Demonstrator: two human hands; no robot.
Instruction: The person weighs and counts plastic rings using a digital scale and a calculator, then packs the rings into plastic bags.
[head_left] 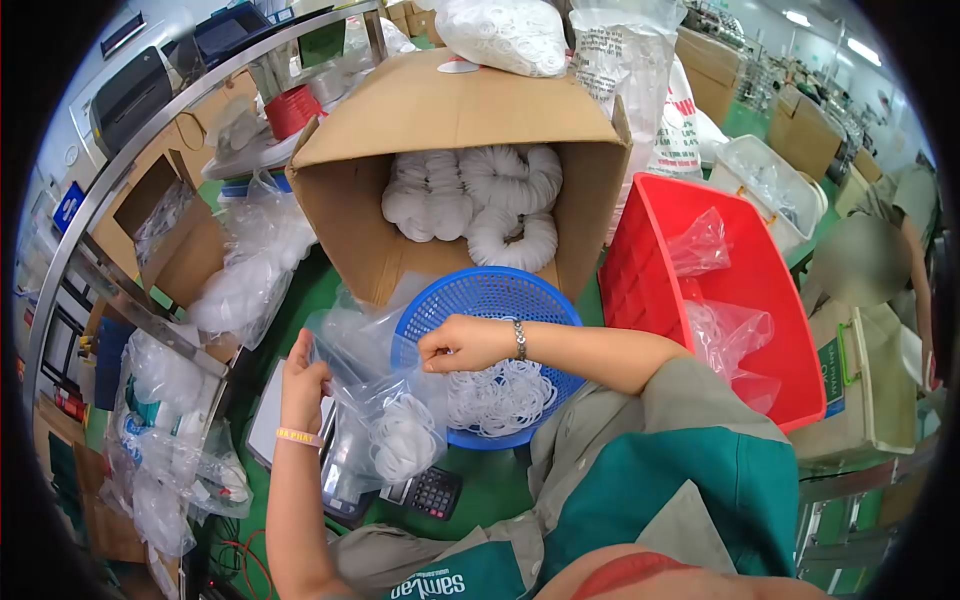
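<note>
A clear plastic bag (375, 385) hangs between my two hands, with a bundle of white rings (403, 437) lying in its lower part. My left hand (303, 375) is closed on the bag's left edge. On the other side, my right hand (455, 345) pinches the bag's upper right edge. Just behind and below my right hand is a blue perforated basket (480, 285), holding loose white rings (500, 398). A black calculator (437, 493) lies under the bag, beside a scale (345, 500) that the bag partly covers.
Beyond the basket, a cardboard box (450, 110) lies open toward me with bundled white rings (515, 180). A red crate (715, 310) with plastic bags stands at the right. Filled clear bags (250, 285) and a metal rail (150, 120) are on the left. Another person (890, 230) is at far right.
</note>
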